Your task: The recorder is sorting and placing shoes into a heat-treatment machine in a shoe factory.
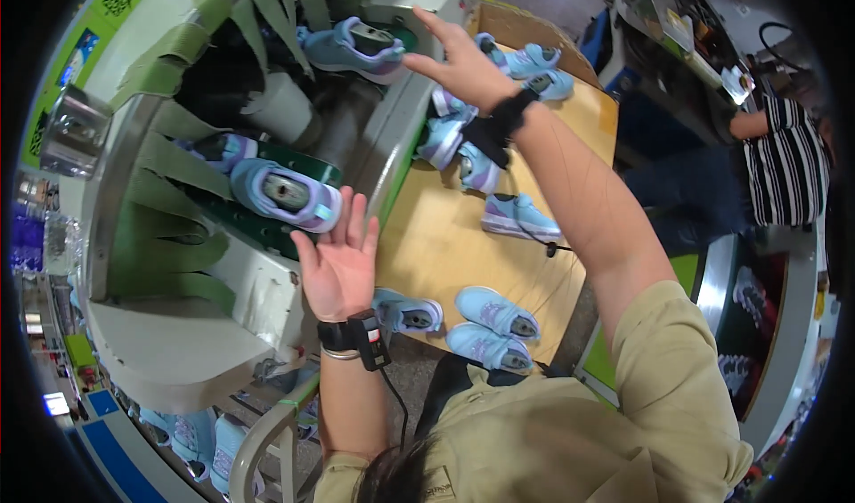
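My left hand (337, 267) is palm up with its fingers stretched out, the fingertips beside the heel of a light-blue and lilac sneaker (249, 182). That shoe lies on a dark green perforated plate (267, 240) at the machine's opening. My right hand (463, 65) reaches to the far side, thumb and fingers apart. Its thumb is right by the heel of another blue sneaker (334, 51) on a second plate; whether it touches cannot be told. A further shoe (214, 150) sits deeper in, partly covered by green strips (178, 174). Grey inserts show inside the shoes.
To the right of the pale machine (169, 343) stands a wooden table (427, 236) with several blue sneakers (497, 314) and a cardboard box edge (525, 27) at its far end. A metal rail (267, 441) is at lower left. A person in a striped shirt (784, 165) stands at right.
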`<act>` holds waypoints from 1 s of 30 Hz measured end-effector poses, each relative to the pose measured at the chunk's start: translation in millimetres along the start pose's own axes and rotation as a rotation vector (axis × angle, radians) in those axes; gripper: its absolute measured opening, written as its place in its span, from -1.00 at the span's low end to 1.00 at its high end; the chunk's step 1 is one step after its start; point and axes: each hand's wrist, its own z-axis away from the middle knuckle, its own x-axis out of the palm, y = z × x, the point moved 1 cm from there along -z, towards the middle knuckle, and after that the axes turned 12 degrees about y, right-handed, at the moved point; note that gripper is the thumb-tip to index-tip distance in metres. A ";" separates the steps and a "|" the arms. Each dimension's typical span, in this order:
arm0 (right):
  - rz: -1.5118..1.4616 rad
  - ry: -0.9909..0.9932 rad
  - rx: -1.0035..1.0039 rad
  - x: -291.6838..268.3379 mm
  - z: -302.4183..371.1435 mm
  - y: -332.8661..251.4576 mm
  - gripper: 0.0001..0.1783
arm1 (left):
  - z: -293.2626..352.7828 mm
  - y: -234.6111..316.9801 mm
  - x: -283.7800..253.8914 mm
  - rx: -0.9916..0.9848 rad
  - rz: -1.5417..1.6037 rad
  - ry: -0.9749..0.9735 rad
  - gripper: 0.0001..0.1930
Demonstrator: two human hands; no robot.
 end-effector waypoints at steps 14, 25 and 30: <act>0.366 -0.129 0.364 -103.4 372.2 -6.0 -0.36 | -7.7 -152.7 -60.0 -0.222 -1.484 -0.129 -0.34; -0.100 0.560 1.229 -108.2 417.1 -41.5 -0.16 | 23.5 -281.8 -32.4 -0.700 -1.600 -0.890 -0.56; 0.069 0.412 1.056 -120.5 425.2 -43.0 -0.05 | -5.7 -268.8 -14.6 -0.397 -1.554 -0.543 -0.58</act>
